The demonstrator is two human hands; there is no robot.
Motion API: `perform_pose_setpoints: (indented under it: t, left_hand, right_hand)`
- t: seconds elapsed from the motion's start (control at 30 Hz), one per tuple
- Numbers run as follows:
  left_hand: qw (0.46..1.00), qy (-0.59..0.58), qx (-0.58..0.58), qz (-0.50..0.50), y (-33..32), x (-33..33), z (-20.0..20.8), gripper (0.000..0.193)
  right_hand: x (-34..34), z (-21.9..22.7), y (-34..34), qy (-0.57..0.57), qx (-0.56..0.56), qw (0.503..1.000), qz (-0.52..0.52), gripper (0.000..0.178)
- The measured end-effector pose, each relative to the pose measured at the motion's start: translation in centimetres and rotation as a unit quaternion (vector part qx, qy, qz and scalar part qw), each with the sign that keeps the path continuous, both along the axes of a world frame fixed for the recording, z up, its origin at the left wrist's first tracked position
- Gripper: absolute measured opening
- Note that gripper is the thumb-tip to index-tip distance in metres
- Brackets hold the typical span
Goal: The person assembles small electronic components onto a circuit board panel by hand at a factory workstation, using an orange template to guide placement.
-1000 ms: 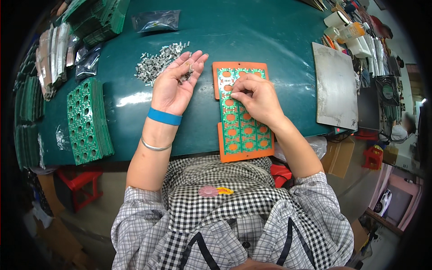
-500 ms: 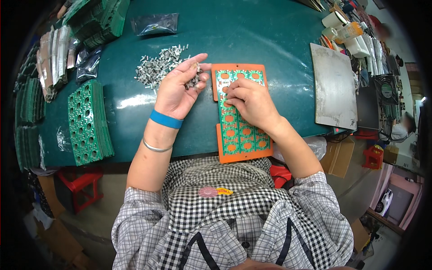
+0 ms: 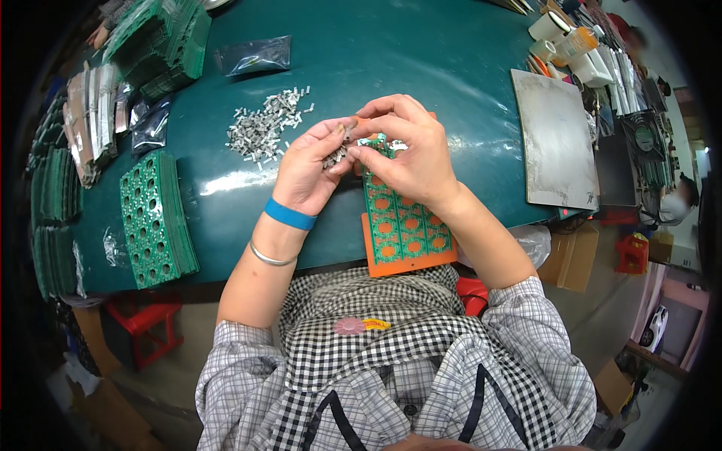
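Cupping silvery metal pieces (image 3: 335, 158), left hand (image 3: 307, 171) meets curled right hand (image 3: 419, 154), grip unclear, mid-frame green circuit panel (image 3: 395, 214) seemingly mostly bare.

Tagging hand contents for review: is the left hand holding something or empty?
Not empty: the left hand holds a cluster of small grey parts, visible beside its thumb.
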State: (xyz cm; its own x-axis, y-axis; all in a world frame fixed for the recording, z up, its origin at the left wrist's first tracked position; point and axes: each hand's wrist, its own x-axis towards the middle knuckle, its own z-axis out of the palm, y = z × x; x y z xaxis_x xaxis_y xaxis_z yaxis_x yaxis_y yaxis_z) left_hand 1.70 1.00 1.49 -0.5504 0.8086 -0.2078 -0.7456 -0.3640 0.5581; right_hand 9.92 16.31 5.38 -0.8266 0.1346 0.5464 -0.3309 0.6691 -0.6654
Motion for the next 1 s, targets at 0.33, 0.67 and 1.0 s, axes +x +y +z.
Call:
perform_pose_setpoints:
  t: [0.33,0.67,1.0]
  left_hand:
    - [1.000,-0.011,-0.007,0.010,0.4,0.6,-0.3,0.021]
    - [0.997,0.009,-0.005,-0.073,0.1,0.5,-1.0,0.017]
    - [0.990,0.116,-0.082,-0.023,0.5,1.2,0.1,0.013]
  right_hand:
    - [-0.6,-0.8,-0.2,0.052,0.052,0.997,0.002,0.014]
    - [0.1,-0.9,1.4,-0.124,-0.192,0.973,0.026,0.014]
    - [1.3,-0.4,1.4,-0.216,-0.323,0.921,0.015,0.009]
